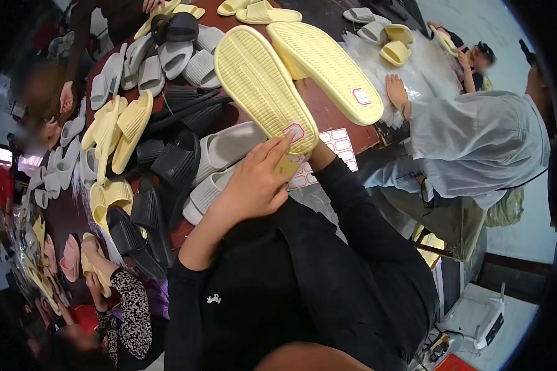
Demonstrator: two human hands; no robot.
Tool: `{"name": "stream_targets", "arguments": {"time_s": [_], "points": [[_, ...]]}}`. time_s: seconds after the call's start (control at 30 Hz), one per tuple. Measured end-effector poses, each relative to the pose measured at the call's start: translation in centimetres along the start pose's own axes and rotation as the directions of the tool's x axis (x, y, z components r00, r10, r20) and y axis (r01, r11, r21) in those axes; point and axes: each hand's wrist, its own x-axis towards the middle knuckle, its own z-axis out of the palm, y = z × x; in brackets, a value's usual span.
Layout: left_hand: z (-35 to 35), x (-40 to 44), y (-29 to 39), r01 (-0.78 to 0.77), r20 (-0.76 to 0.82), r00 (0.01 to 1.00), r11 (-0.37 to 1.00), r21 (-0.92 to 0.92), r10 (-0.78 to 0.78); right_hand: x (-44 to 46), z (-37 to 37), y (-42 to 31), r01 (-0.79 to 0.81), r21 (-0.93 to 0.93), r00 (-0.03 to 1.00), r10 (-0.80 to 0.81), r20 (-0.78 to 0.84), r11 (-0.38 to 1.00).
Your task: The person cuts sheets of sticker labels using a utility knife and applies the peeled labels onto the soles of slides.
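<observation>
A pair of pale yellow slippers is held up with the ribbed soles facing me. The nearer slipper (254,80) has a white, red-edged sticker (296,132) on its heel end; the farther slipper (325,65) bears a similar sticker (361,96). My left hand (260,179) is at the nearer heel, fingers together and fingertips against its sticker. Behind that heel, my right hand (321,156) supports the pair; only its wrist area shows and its fingers are hidden. Just beyond the wrist lies a sheet of red-outlined stickers (337,148).
Grey slippers (229,145), black slippers (178,154) and yellow slippers (132,127) crowd the dark red table to the left. Clear plastic (368,62) lies at right, by a co-worker in a grey shirt (476,139). Another co-worker's patterned sleeve (133,315) is at lower left.
</observation>
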Motion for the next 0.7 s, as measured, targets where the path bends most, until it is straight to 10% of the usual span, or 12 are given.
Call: {"name": "stream_targets", "arguments": {"time_s": [0.3, 0.43, 0.53, 0.7], "points": [[-0.4, -0.7, 0.1, -0.007, 0.015, 1.000, 0.999, -0.031, 0.008, 2.2, 0.0, -0.6, 0.268, -0.443, 0.954, -0.301, -0.005, 0.856], [-3.4, -4.6, 0.1, 0.092, 0.066, 0.995, 0.943, -0.320, -0.075, 3.3, -1.7, -2.8, 0.453, -0.846, 0.858, -0.397, 0.327, 0.282], [-5.0, -7.4, -0.5, 0.143, -0.002, 0.987, 0.883, -0.446, -0.161, 4.4, -3.2, -4.2, 0.594, -0.789, 0.746, -0.260, 0.613, -0.155], [-6.7, -9.1, -0.2, 0.256, -0.178, 0.872, 0.734, -0.628, -0.456, 5.9, -5.7, -4.8, 0.714, -0.554, 0.617, 0.012, 0.787, -0.428]]}}
